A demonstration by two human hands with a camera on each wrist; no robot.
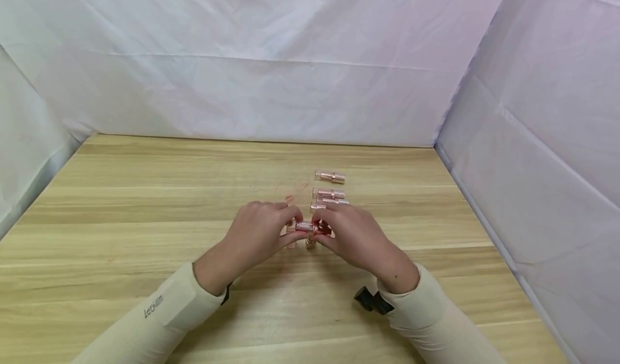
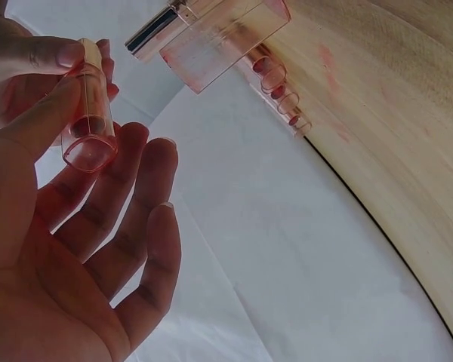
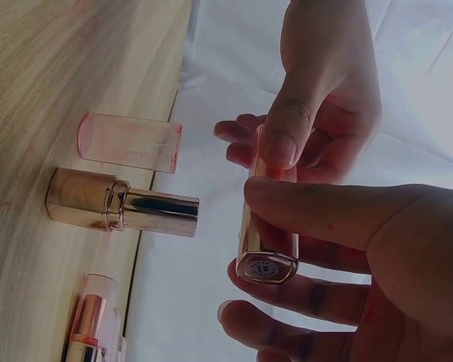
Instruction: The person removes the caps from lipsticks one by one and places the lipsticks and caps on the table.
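Holding a lipstick [image 1: 305, 226] between them, the left hand [image 1: 256, 232] and the right hand [image 1: 356, 235] are meeting above the middle of the tabletop [image 1: 145, 202], a little toward its right edge. The left hand is pinching the clear pink cap end of the lipstick between thumb and forefinger, with its other fingers lying loose and straight below. The right hand is gripping the rose-gold base end, thumb on top and fingers curled underneath. The lipstick is lying level in the air, off the wood. Just under the hands, a loose clear cap [image 3: 130, 142] and an uncapped gold tube [image 3: 121, 202] are standing upright on the tabletop, side by side and close together. Farther toward the far edge, three more capped lipsticks are lying on their sides in a short column: a far lipstick [image 1: 330, 176] by itself, then a middle lipstick [image 1: 329, 193] and a near lipstick [image 1: 325, 204] close together, just beyond the right hand's fingers.
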